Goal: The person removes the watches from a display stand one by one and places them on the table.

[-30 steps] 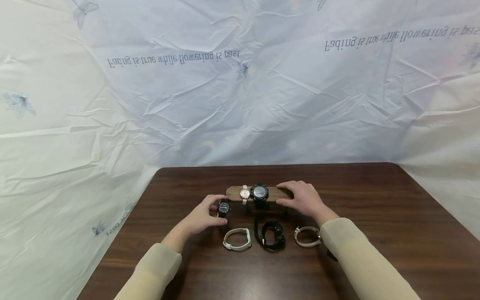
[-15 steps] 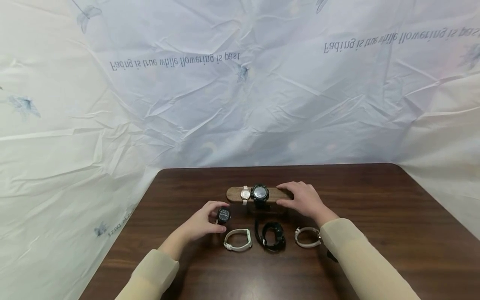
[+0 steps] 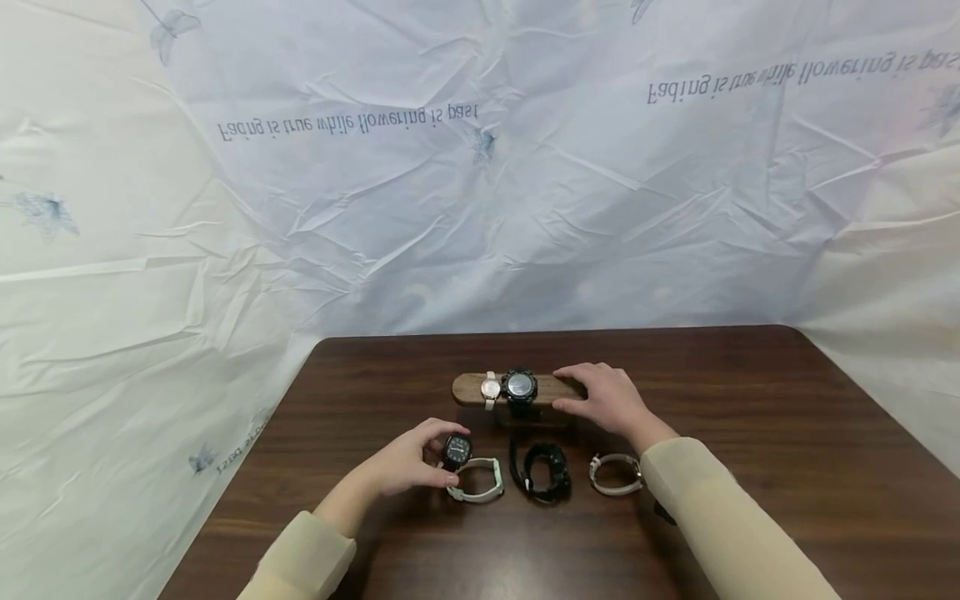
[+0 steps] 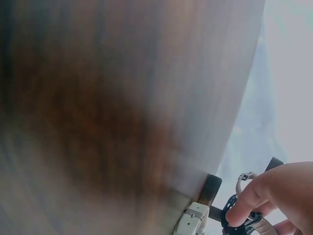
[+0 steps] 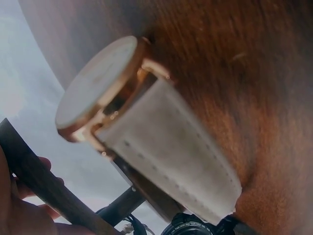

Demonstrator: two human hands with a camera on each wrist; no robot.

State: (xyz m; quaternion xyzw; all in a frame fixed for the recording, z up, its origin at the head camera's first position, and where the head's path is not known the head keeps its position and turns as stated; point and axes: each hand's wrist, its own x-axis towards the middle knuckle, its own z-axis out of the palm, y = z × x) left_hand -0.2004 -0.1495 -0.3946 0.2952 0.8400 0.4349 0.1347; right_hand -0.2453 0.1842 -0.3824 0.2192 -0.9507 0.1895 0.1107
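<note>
My left hand (image 3: 447, 455) pinches a small black watch (image 3: 457, 450) just above the table, right beside a white-strapped watch (image 3: 477, 482) that lies flat. In the left wrist view my fingers (image 4: 266, 193) sit over a dark watch, with a white buckle (image 4: 192, 221) below. My right hand (image 3: 564, 390) grips the right end of a wooden stand (image 3: 468, 388). The stand carries a rose-gold watch with a pale strap (image 3: 491, 389) and a large black watch (image 3: 519, 386). The right wrist view shows a pale-strapped rose-gold watch (image 5: 146, 132) close up.
A black watch (image 3: 544, 472) and a beige-strapped watch (image 3: 614, 473) lie on the dark wooden table (image 3: 750, 433) in front of the stand. A creased white sheet (image 3: 480, 208) hangs behind and beside the table. The table's left edge runs close to my left arm.
My left hand has carried the small black watch from beside the stand's left end toward me and rightward, down to the white-strapped watch. The right hand has stayed on the stand.
</note>
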